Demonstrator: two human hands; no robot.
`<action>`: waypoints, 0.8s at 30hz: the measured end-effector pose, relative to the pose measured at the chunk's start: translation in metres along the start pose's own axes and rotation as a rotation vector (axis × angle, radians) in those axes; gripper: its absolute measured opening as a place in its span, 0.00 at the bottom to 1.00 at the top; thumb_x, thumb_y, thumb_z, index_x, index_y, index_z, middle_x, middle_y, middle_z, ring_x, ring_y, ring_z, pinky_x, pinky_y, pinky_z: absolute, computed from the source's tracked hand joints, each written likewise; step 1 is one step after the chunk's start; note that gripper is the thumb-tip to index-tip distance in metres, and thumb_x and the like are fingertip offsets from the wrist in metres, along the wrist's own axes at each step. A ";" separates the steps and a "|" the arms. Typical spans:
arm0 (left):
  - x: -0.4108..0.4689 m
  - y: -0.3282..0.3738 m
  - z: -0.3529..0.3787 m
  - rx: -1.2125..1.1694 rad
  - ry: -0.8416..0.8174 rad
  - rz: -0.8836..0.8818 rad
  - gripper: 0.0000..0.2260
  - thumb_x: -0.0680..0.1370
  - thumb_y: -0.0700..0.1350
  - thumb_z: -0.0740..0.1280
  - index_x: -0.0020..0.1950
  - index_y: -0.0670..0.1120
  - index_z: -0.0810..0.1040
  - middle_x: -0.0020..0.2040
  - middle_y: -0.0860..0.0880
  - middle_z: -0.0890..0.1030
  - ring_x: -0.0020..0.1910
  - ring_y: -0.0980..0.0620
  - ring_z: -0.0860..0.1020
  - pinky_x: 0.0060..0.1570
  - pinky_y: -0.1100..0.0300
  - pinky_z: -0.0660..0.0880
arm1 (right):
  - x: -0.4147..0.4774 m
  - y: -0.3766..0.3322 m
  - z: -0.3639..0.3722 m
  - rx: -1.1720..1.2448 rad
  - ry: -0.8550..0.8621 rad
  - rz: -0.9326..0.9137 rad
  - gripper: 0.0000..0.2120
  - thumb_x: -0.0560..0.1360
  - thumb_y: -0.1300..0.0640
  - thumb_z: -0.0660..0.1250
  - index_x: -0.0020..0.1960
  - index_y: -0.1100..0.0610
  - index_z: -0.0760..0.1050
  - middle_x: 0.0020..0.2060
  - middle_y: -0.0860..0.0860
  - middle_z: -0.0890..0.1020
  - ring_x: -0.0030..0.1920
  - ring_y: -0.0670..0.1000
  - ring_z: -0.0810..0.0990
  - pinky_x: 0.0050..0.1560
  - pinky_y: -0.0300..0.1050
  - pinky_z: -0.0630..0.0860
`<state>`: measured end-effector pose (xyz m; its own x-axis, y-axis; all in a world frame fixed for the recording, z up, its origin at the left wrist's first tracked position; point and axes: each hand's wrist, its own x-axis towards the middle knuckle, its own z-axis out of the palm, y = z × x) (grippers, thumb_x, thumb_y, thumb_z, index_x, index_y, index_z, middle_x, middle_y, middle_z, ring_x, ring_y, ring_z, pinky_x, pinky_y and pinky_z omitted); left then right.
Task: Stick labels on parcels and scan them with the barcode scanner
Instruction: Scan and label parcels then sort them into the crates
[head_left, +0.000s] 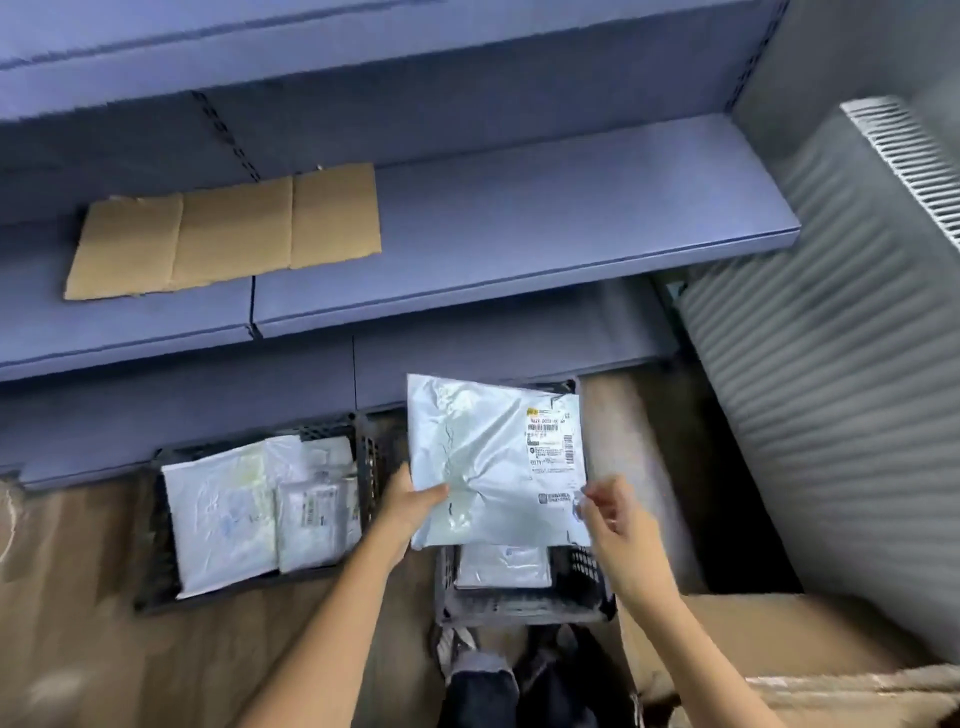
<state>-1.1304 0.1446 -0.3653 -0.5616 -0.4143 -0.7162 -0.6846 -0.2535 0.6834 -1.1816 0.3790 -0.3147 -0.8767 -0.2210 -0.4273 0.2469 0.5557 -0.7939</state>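
Note:
I hold a grey plastic mailer parcel (483, 457) flat in the air above a black crate (587, 571). A white shipping label (553, 441) with barcodes is stuck on its right half. My left hand (415, 501) grips the parcel's lower left edge, thumb on top. My right hand (610, 512) pinches the lower right corner of the label area between thumb and fingers. Another grey parcel (504, 566) lies in the crate below. No barcode scanner is in view.
A second black crate (161, 525) at the left holds several white and grey parcels (223, 519). Blue metal shelves (519, 244) rise ahead, with a flat cardboard sheet (228, 234) on one. A cardboard box (753, 649) stands at the right, a ribbed grey unit (841, 389) beyond it.

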 end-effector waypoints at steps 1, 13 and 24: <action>0.019 -0.015 0.007 0.005 -0.003 -0.030 0.18 0.74 0.33 0.69 0.63 0.42 0.72 0.58 0.43 0.79 0.55 0.45 0.78 0.59 0.49 0.74 | 0.004 0.020 0.016 -0.006 -0.051 0.029 0.08 0.77 0.61 0.64 0.46 0.49 0.71 0.39 0.45 0.80 0.40 0.42 0.77 0.43 0.38 0.72; 0.215 -0.235 0.088 -0.026 -0.014 -0.210 0.19 0.74 0.28 0.64 0.63 0.42 0.73 0.56 0.44 0.79 0.52 0.46 0.78 0.52 0.53 0.76 | 0.088 0.263 0.157 -0.006 -0.254 0.244 0.09 0.77 0.62 0.61 0.43 0.48 0.70 0.34 0.50 0.79 0.32 0.44 0.74 0.38 0.40 0.71; 0.270 -0.335 0.093 0.223 0.147 -0.222 0.14 0.74 0.32 0.66 0.57 0.44 0.74 0.53 0.46 0.79 0.50 0.48 0.77 0.50 0.58 0.72 | 0.119 0.345 0.191 -0.016 -0.241 0.305 0.05 0.77 0.63 0.60 0.46 0.54 0.71 0.37 0.46 0.78 0.29 0.41 0.71 0.32 0.34 0.66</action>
<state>-1.0966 0.1991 -0.8009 -0.3256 -0.4965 -0.8047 -0.8764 -0.1611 0.4539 -1.1221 0.3917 -0.7220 -0.6416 -0.2249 -0.7334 0.4729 0.6368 -0.6090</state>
